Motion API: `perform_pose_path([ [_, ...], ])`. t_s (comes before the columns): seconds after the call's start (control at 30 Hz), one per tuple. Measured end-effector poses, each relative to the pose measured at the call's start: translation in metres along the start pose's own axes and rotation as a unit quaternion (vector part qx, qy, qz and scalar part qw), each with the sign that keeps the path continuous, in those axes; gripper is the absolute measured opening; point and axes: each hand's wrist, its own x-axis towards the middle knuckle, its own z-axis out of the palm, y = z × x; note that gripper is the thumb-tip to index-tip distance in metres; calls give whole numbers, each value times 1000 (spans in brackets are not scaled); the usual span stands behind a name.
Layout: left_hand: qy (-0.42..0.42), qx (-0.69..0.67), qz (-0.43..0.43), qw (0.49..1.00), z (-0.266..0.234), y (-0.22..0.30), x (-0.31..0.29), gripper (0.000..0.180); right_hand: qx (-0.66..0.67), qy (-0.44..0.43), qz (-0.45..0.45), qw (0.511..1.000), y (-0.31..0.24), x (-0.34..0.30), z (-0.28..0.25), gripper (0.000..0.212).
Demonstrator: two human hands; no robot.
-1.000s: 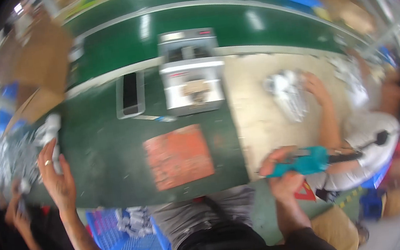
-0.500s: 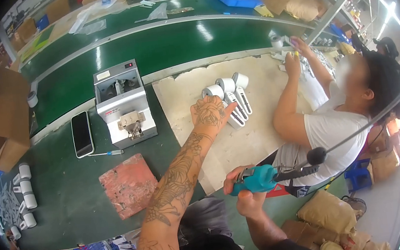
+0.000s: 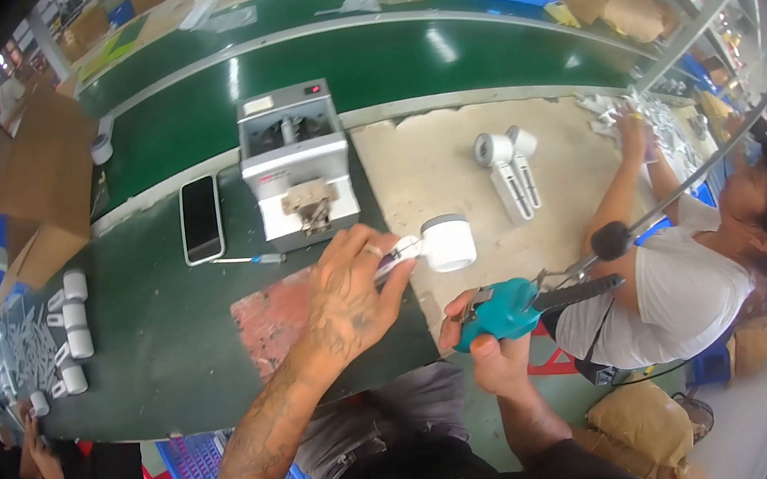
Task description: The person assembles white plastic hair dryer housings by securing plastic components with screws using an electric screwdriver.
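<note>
At nine o'clock on the green bench, white cylindrical plastic parts with flat handles [image 3: 71, 326] are lying in a loose row beside a grey heap of more of them [image 3: 18, 342], and someone else's hand [image 3: 33, 445] is reaching in at the lower left edge. Moving right, a black smartphone [image 3: 201, 218] is lying flat, a small blue-handled screwdriver [image 3: 252, 259] just beside it, and at twelve o'clock a grey boxy bench machine [image 3: 295, 169] is standing with its fixture facing the worker. Below it, a worn reddish square mat [image 3: 273, 315] is resting on the bench.

Centre now: the left hand [image 3: 351, 286] is pinching the flat handle of a white round-headed plastic part [image 3: 446, 242], holding it just above the edge of the tan cardboard sheet [image 3: 432, 166]. At five o'clock from that part, the right hand [image 3: 492, 346] is wrapping firmly round a teal electric screwdriver with a black cable [image 3: 507, 310], its tip pointing away from the part.

By the look of it, this is the fastening step: part presented, driver ready. The next move is likely calling for the tip to be lined up squarely on the part, with the left hand keeping it steady.

Further right, two finished white parts [image 3: 508, 162] are lying on the cardboard, and at three o'clock a co-worker in a white shirt [image 3: 686, 284] is reaching into a pile.
</note>
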Motion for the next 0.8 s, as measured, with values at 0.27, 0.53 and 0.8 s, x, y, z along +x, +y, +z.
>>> perform_pose_path([
  [0.27, 0, 58, -7, 998, -58, -38, -66, 23, 113, -65, -23, 991, -17, 31, 47, 83],
  [0.53, 11, 83, 35, 996, -56, -52, -86, 30, 92, -104, -92, 986, -20, 69, 116, 86],
  [0.8, -16, 31, 50, 998, -62, -55, -80, 32, 79, -101, -92, 987, -1, 83, 127, 88],
])
